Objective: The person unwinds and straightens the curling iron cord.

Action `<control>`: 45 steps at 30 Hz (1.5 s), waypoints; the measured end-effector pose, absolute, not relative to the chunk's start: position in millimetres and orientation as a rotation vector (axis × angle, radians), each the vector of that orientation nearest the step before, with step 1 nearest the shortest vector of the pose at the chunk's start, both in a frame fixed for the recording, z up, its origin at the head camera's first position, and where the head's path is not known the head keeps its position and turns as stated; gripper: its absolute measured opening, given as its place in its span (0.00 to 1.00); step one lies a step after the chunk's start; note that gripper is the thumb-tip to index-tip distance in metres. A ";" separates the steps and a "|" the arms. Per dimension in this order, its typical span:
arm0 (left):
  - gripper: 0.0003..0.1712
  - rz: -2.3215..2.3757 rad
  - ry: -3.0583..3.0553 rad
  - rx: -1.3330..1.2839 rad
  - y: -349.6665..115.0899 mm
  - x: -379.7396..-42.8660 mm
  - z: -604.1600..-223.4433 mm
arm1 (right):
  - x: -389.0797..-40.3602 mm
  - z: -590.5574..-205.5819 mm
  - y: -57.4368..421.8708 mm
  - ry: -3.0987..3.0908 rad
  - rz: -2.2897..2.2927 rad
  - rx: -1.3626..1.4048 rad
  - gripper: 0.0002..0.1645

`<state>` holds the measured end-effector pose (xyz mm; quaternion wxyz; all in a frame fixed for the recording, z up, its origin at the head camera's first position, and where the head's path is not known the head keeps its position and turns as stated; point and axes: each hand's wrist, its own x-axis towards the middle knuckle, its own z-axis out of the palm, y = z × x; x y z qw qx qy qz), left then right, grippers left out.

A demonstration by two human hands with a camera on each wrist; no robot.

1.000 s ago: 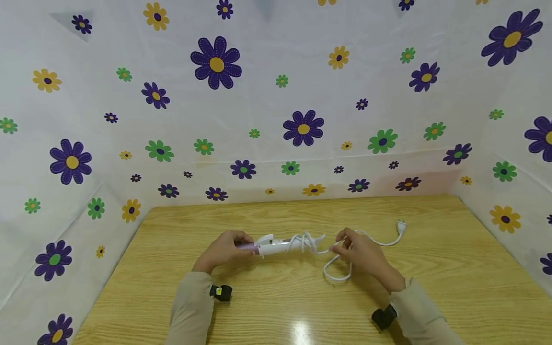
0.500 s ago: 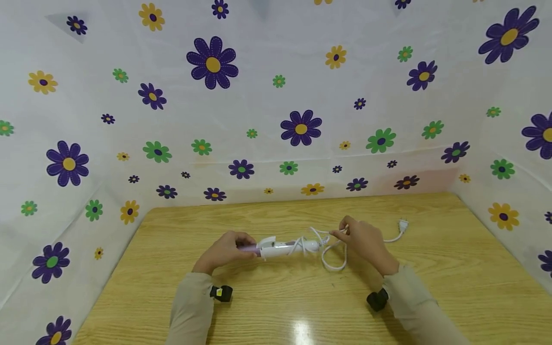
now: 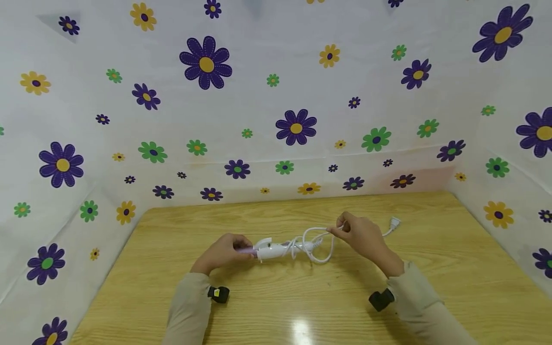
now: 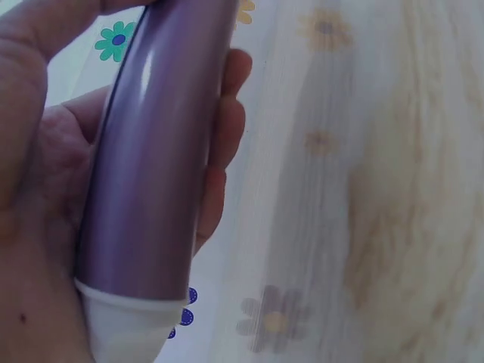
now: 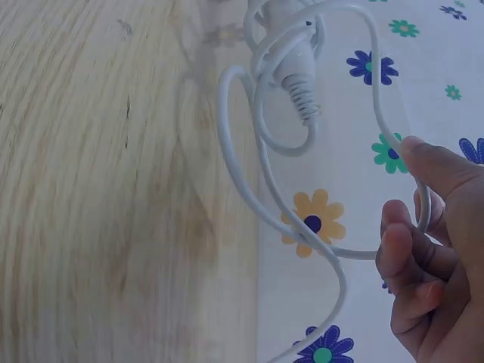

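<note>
1. Purple barrel [image 3: 246, 250] of the hair iron [image 3: 270, 251], and the left hand [image 3: 224, 251] has it, fingers wrapped snugly round!
2. Out from those left fingers runs the white handle [image 3: 278, 250], pointing across towards the right hand [image 3: 362, 237]; the raised lever [image 3: 264, 242] sits just beside the left fingers.
3. Over on the right, fingers pinched narrow on the white cord [image 5: 376, 79], thumb pressed against it, a little past the handle's end.
4. Look at the loops: cord slack between the right fingers and the handle, with turns crossing round the handle itself.
5. And the plug [image 3: 394, 223], out beyond the right fingers, over the worktop [image 3: 267, 297].
6. Flowered cloth [image 3: 258, 105] rises well beyond both sets of fingers.
</note>
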<state>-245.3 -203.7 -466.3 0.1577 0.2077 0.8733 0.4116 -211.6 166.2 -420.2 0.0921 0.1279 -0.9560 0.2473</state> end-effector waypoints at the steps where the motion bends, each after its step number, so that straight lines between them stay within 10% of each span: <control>1: 0.18 1.188 2.492 0.584 -204.9 -245.0 -466.4 | -210.5 -419.0 167.0 -2.833 0.752 0.391 0.17; 45: 0.20 1.326 2.484 0.608 -210.6 -240.6 -445.0 | -205.8 -442.5 227.7 -2.890 1.115 0.523 0.15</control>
